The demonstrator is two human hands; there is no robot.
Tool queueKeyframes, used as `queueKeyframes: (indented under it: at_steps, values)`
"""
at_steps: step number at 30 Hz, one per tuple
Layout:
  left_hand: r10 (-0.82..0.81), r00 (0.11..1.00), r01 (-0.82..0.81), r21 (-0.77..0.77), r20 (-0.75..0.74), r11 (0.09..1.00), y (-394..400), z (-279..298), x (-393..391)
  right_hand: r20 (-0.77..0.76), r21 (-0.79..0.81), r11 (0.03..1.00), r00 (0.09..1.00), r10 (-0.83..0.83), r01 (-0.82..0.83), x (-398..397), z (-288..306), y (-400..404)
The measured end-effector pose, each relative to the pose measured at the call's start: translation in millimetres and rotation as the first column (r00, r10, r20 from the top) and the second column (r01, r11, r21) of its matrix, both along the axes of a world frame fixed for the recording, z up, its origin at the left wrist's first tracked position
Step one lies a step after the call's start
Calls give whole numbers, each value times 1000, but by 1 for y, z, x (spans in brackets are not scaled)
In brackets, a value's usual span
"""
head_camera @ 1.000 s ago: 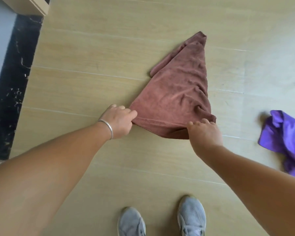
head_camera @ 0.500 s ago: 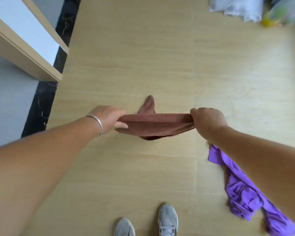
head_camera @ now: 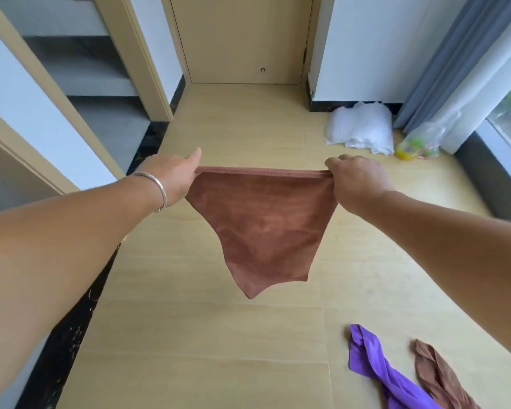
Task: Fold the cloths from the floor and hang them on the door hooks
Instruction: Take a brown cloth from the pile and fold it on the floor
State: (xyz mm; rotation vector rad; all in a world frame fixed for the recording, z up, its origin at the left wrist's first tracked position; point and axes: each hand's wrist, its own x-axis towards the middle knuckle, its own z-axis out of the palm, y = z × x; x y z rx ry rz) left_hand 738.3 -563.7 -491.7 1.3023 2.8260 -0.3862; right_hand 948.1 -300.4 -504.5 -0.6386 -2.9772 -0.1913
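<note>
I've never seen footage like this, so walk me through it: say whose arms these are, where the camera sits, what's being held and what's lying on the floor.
No machine here: a person wears a camera on the head, looking forward and down, so the arms are their own. The left hand and right hand each pinch a top corner of a brown cloth, which hangs in the air between them. On the wooden floor lie a purple cloth and a thin brown cloth. A closed door stands ahead.
</note>
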Motion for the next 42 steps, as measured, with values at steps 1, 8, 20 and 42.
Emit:
queueKeyframes:
  at_steps: [1,8,20,42]
  values:
    - [-5,1000,5,7,3,1000,-1,4,2,-10,0,1000,1000,9,-9,5,5,-1]
    - [-113,977,96,99,182,990,-47,-62,54,-64,-115,988,993,96,-103,88,-47,-30]
    - [-197,779,262,-24,595,965,-186,-277,257,258,-401,915,965,55,55,296,-255,-162]
    - [68,749,-222,154,659,963,-84,-602,182,232,-581,540,760,-607,609,261,-581,-94]
